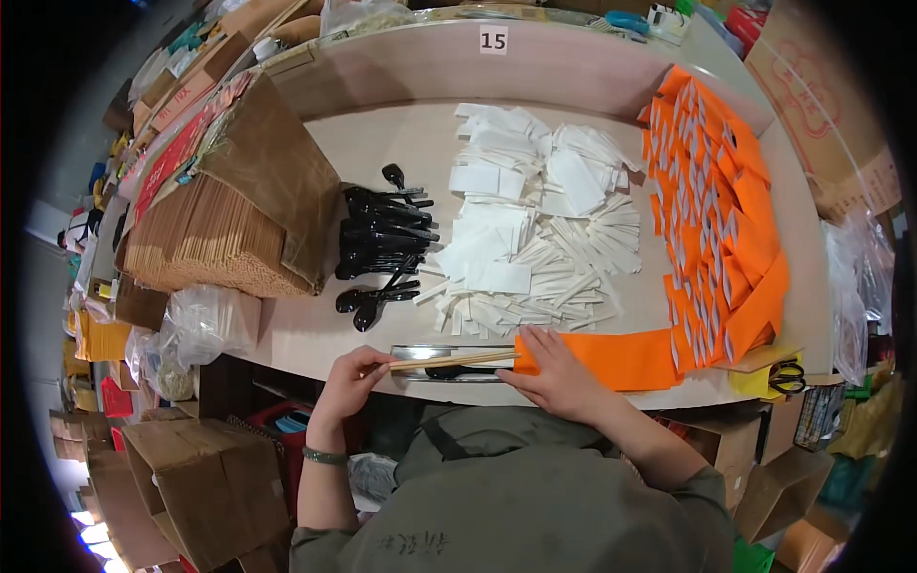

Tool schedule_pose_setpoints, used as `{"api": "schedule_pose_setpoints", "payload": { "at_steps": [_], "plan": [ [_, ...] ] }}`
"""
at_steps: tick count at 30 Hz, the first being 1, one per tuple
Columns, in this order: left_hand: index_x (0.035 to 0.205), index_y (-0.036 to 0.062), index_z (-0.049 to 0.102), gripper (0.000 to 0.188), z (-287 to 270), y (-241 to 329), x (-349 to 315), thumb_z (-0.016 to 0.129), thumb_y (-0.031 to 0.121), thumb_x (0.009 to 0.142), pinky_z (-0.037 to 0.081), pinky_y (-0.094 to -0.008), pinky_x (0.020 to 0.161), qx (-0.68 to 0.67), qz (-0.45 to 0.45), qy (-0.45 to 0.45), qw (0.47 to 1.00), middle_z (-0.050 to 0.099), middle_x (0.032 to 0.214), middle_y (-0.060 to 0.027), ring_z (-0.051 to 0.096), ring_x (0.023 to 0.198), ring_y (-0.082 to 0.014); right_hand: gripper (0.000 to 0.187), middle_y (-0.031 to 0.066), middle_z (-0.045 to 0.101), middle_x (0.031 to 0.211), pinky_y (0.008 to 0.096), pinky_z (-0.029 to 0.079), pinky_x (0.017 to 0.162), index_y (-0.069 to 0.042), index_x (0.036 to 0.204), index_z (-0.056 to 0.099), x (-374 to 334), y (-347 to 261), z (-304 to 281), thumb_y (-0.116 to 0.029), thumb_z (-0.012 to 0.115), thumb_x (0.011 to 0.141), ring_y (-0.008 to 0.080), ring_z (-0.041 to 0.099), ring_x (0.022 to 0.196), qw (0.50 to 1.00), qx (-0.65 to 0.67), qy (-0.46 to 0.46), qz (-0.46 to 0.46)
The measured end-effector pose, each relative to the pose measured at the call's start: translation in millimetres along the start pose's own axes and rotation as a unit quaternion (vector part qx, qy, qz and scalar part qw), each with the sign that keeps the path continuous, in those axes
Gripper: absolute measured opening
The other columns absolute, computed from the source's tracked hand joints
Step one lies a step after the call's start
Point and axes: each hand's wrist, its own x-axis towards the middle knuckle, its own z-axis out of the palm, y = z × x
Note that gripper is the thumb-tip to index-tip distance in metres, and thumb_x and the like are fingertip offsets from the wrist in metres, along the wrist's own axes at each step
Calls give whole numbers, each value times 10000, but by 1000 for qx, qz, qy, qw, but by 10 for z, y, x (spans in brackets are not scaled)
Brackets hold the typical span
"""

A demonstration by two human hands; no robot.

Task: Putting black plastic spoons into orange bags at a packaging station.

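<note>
My left hand pinches the near ends of a pair of wooden chopsticks at the table's front edge. Their other ends reach the left end of an orange sleeve. Over that end lies my right hand, its fingers and thumb holding the sleeve. A black spoon lies just below the chopsticks, partly hidden. Beneath both is a shiny metal tray. Whether the chopstick tips are inside the sleeve is covered by my right hand.
Black spoons lie in a pile beside white paper packets. At left stands a cardboard box of chopsticks. Overlapping orange sleeves fill the right side, with black scissors near the corner. A low partition closes the back.
</note>
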Motion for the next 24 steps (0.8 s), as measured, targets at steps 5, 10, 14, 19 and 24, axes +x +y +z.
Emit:
{"api": "schedule_pose_setpoints", "payload": {
  "at_steps": [5,10,14,19,24],
  "plan": [
    [971,-26,690,102,137,35,136,666,-7,874,516,-299,720,130,21,-49,990,668,856,-103,641,793,-181,404,306,422,1405,536,343,1093,-278,1282,621,-4,-73,24,-223,656,883,452,414,1315,1000,-18,-3,5],
    [1001,-22,623,263,820,441,262,766,113,826,537,-325,720,128,15,19,991,637,905,-123,661,803,-229,519,303,439,1398,494,407,1050,-101,1261,569,143,-214,-12,-243,748,795,447,433,1310,1000,1,2,18],
    [1050,-26,581,314,884,488,313,758,104,826,538,-320,755,253,21,158,954,641,938,-136,664,852,-227,518,310,447,1391,484,421,1040,-16,1154,554,151,-233,-10,-250,784,752,446,443,1304,998,-17,0,57],
    [1209,7,535,326,1315,385,373,661,90,920,532,-298,843,-162,-15,-68,984,635,1077,-109,637,959,-160,430,305,492,1351,470,442,1032,-5,1044,549,180,-242,45,-196,771,729,432,466,1289,998,-16,29,46],
    [1303,38,497,504,1141,683,270,729,198,886,481,-327,922,-156,-44,-145,976,616,1141,-118,587,1083,-182,417,271,521,1300,468,457,1000,-6,1026,555,134,-241,-27,-177,755,704,415,501,1237,999,-6,34,30]
  ]
}}
